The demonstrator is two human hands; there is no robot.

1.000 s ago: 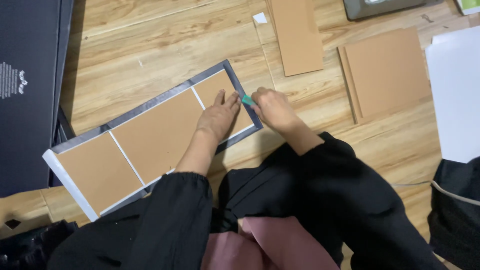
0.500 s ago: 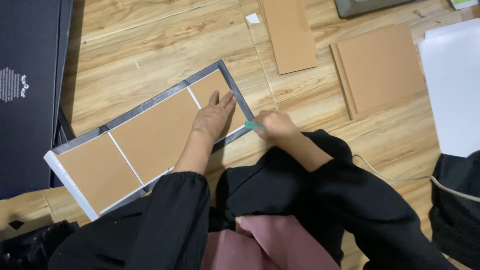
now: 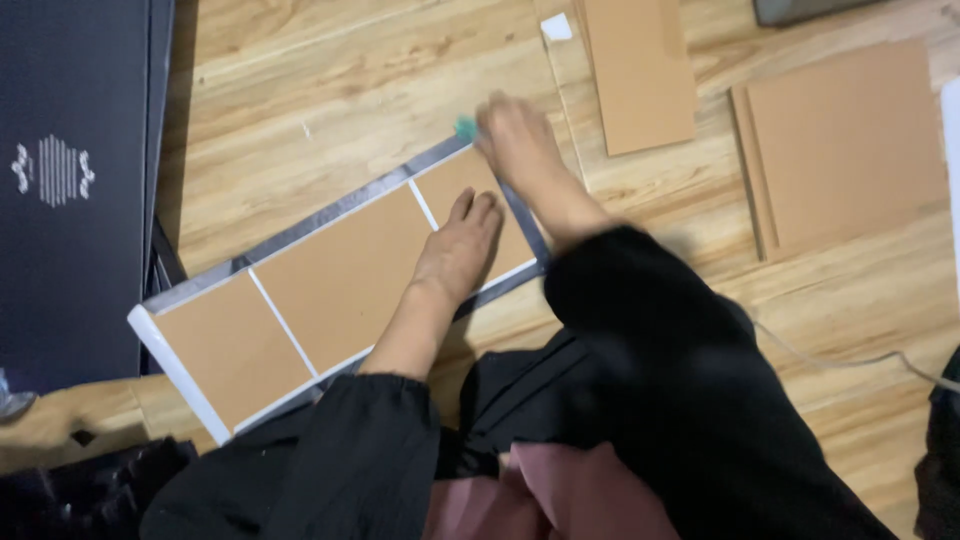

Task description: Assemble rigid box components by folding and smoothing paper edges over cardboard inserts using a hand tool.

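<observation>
A long grey sheet (image 3: 330,213) lies slanted on the wooden floor, with three brown cardboard panels (image 3: 345,275) set on it side by side and narrow gaps between them. My left hand (image 3: 462,250) presses flat on the right-hand panel, fingers together. My right hand (image 3: 520,135) is at the sheet's far right corner, blurred, gripping a small green tool (image 3: 465,126) whose tip touches the grey border. Black sleeves cover both arms.
A large black box (image 3: 70,180) lies along the left. A brown board strip (image 3: 640,70) and a small white scrap (image 3: 556,27) lie beyond the sheet. A stack of brown boards (image 3: 850,140) sits at the right, and a thin cable (image 3: 850,360) runs below it.
My right hand has slid with the green tool from the sheet's near right edge up to its far right corner. The left hand has stayed pressed on the right panel.
</observation>
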